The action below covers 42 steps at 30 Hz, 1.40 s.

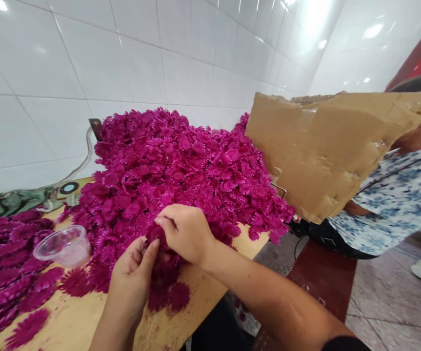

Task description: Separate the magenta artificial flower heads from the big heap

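Note:
A big heap of magenta fabric flower petals (181,165) covers a wooden tabletop (203,297) against a white tiled wall. My left hand (131,278) and my right hand (186,231) meet at the near edge of the heap. Both pinch the same magenta petal piece (154,235) between thumb and fingers. Loose petals (173,295) lie on the wood just below my hands. Rows of stacked petals (1,273) lie at the far left.
A small clear plastic cup (64,245) stands left of my hands. A torn cardboard sheet (323,151) stands upright at the right. Behind it sits another person in a blue flowered shirt (393,200). A dark red bench (323,278) and tiled floor lie below right.

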Each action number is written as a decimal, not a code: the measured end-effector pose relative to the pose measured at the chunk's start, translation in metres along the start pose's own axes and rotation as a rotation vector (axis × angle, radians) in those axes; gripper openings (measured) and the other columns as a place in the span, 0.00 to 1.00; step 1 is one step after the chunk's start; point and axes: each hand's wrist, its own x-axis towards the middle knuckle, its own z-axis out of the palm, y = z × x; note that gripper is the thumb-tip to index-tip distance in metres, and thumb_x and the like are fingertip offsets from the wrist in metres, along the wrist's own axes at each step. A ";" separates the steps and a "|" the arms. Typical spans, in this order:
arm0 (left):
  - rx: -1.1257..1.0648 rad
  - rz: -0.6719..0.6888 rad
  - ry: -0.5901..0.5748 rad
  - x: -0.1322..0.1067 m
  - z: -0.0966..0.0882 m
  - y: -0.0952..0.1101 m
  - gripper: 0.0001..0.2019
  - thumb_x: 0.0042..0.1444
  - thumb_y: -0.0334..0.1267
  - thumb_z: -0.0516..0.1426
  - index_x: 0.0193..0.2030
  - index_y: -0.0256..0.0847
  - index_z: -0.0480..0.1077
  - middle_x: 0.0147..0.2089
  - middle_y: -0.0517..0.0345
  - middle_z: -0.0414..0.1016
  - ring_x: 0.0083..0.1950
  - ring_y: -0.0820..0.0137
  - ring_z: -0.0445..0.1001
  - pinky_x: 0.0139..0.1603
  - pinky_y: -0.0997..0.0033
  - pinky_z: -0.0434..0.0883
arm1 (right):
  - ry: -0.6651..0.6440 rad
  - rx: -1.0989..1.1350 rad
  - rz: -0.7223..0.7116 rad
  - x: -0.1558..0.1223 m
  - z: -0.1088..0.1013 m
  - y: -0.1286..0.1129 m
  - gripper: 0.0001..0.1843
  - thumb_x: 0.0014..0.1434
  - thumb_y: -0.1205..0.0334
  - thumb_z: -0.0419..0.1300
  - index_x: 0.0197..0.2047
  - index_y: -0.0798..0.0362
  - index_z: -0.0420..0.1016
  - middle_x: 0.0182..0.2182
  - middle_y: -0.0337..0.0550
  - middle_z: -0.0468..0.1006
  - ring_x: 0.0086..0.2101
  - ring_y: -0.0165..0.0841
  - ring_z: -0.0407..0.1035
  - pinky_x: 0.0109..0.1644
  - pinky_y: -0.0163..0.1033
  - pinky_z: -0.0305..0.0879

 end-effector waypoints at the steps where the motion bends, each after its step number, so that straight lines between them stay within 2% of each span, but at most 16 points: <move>1: 0.011 -0.010 -0.004 -0.001 0.000 0.002 0.19 0.27 0.43 0.67 0.23 0.38 0.64 0.18 0.67 0.67 0.20 0.76 0.65 0.22 0.78 0.63 | 0.046 -0.004 0.032 0.009 -0.006 0.005 0.13 0.60 0.64 0.46 0.34 0.54 0.72 0.34 0.41 0.76 0.37 0.30 0.68 0.44 0.34 0.60; 3: 0.033 -0.019 -0.009 -0.004 -0.001 0.002 0.18 0.29 0.44 0.66 0.24 0.37 0.65 0.18 0.65 0.68 0.20 0.75 0.66 0.24 0.77 0.64 | 0.125 -0.005 0.183 0.031 -0.020 0.019 0.15 0.60 0.67 0.44 0.37 0.54 0.72 0.34 0.43 0.76 0.37 0.31 0.68 0.44 0.35 0.61; 5: 0.055 -0.016 0.002 -0.006 -0.004 -0.001 0.16 0.32 0.44 0.65 0.23 0.37 0.66 0.19 0.63 0.70 0.20 0.76 0.65 0.24 0.77 0.64 | 0.174 0.003 0.271 0.051 -0.034 0.033 0.15 0.59 0.68 0.45 0.44 0.56 0.70 0.40 0.47 0.74 0.42 0.32 0.68 0.48 0.37 0.60; 8: 0.083 -0.018 0.008 -0.003 -0.009 -0.006 0.16 0.34 0.46 0.64 0.22 0.37 0.65 0.19 0.61 0.70 0.18 0.77 0.63 0.20 0.79 0.60 | 0.159 -0.075 0.248 0.063 -0.044 0.042 0.26 0.52 0.69 0.55 0.56 0.59 0.61 0.54 0.56 0.64 0.53 0.40 0.59 0.56 0.44 0.54; 10: 0.091 -0.023 -0.019 0.003 -0.011 -0.008 0.17 0.33 0.48 0.63 0.21 0.38 0.64 0.17 0.62 0.70 0.16 0.77 0.62 0.17 0.79 0.57 | 0.125 -0.093 0.169 0.054 -0.040 0.035 0.28 0.51 0.66 0.57 0.57 0.55 0.62 0.57 0.55 0.61 0.56 0.44 0.54 0.58 0.50 0.49; 13: 0.092 -0.017 -0.050 0.012 -0.014 -0.009 0.19 0.36 0.53 0.61 0.17 0.39 0.63 0.13 0.62 0.66 0.15 0.75 0.61 0.16 0.78 0.57 | 0.019 0.046 0.016 0.024 -0.019 0.014 0.15 0.55 0.59 0.55 0.45 0.52 0.72 0.47 0.49 0.73 0.50 0.39 0.63 0.56 0.46 0.54; 16: 0.113 0.014 -0.053 0.016 -0.018 -0.008 0.21 0.40 0.56 0.58 0.14 0.39 0.62 0.12 0.60 0.65 0.16 0.74 0.62 0.18 0.76 0.59 | -0.227 0.282 0.022 -0.003 0.006 -0.003 0.10 0.51 0.58 0.59 0.37 0.52 0.73 0.32 0.41 0.77 0.34 0.32 0.70 0.41 0.36 0.64; 19: 0.121 0.039 -0.049 0.014 -0.022 -0.009 0.22 0.40 0.57 0.58 0.16 0.39 0.63 0.14 0.61 0.66 0.18 0.73 0.63 0.20 0.75 0.60 | -0.357 0.455 0.113 -0.012 0.020 -0.009 0.05 0.52 0.65 0.57 0.35 0.51 0.69 0.24 0.35 0.74 0.25 0.27 0.68 0.31 0.31 0.62; 22: 0.078 0.048 -0.037 0.010 -0.021 -0.011 0.21 0.42 0.58 0.57 0.22 0.38 0.67 0.20 0.60 0.70 0.23 0.71 0.67 0.22 0.75 0.62 | -0.282 0.397 0.103 -0.011 0.023 -0.009 0.04 0.52 0.69 0.54 0.31 0.52 0.68 0.23 0.35 0.71 0.26 0.27 0.66 0.31 0.31 0.60; 25: 0.052 0.092 -0.083 0.006 -0.015 -0.011 0.20 0.41 0.54 0.59 0.29 0.37 0.68 0.27 0.58 0.73 0.32 0.68 0.70 0.32 0.73 0.67 | -0.159 0.205 -0.016 -0.010 0.022 -0.009 0.05 0.52 0.68 0.53 0.27 0.52 0.67 0.26 0.39 0.70 0.29 0.29 0.64 0.35 0.34 0.59; 28: 0.070 0.147 -0.067 0.001 -0.011 -0.008 0.18 0.40 0.50 0.61 0.31 0.37 0.68 0.30 0.58 0.73 0.37 0.68 0.70 0.40 0.72 0.66 | -0.077 0.149 -0.055 0.002 0.017 -0.007 0.10 0.56 0.67 0.49 0.24 0.53 0.66 0.25 0.40 0.70 0.29 0.30 0.63 0.36 0.35 0.58; 31: 0.084 0.147 -0.100 -0.003 -0.011 -0.006 0.16 0.43 0.49 0.59 0.29 0.37 0.68 0.28 0.58 0.72 0.33 0.70 0.69 0.36 0.72 0.66 | 0.107 0.097 0.022 0.036 0.005 0.006 0.11 0.57 0.67 0.47 0.26 0.54 0.67 0.27 0.43 0.71 0.31 0.32 0.65 0.39 0.37 0.60; 34: 0.035 0.079 -0.138 -0.003 -0.016 -0.005 0.17 0.40 0.50 0.61 0.27 0.37 0.68 0.24 0.59 0.71 0.29 0.72 0.68 0.32 0.73 0.65 | 0.210 0.035 0.230 0.071 -0.007 0.024 0.10 0.53 0.69 0.50 0.38 0.58 0.70 0.36 0.50 0.73 0.36 0.36 0.68 0.44 0.41 0.62; 36: -0.015 0.036 -0.094 0.001 -0.022 -0.004 0.18 0.36 0.50 0.63 0.28 0.37 0.68 0.21 0.61 0.70 0.26 0.72 0.67 0.30 0.74 0.64 | 0.197 0.002 0.220 0.078 -0.012 0.030 0.20 0.49 0.68 0.55 0.47 0.61 0.67 0.45 0.57 0.70 0.41 0.40 0.68 0.48 0.44 0.61; 38: -0.031 0.029 -0.068 0.005 -0.027 -0.003 0.18 0.35 0.49 0.63 0.28 0.37 0.68 0.19 0.62 0.69 0.25 0.73 0.67 0.28 0.75 0.64 | 0.147 0.002 0.117 0.068 -0.012 0.025 0.21 0.49 0.67 0.57 0.49 0.61 0.68 0.48 0.58 0.69 0.46 0.42 0.66 0.51 0.46 0.60; 42: 0.054 0.053 -0.052 0.013 -0.033 -0.004 0.18 0.37 0.51 0.62 0.21 0.37 0.65 0.18 0.63 0.67 0.20 0.77 0.62 0.21 0.78 0.59 | -0.113 0.219 -0.016 0.022 0.001 -0.002 0.11 0.54 0.61 0.55 0.38 0.55 0.73 0.34 0.47 0.76 0.35 0.35 0.70 0.42 0.41 0.65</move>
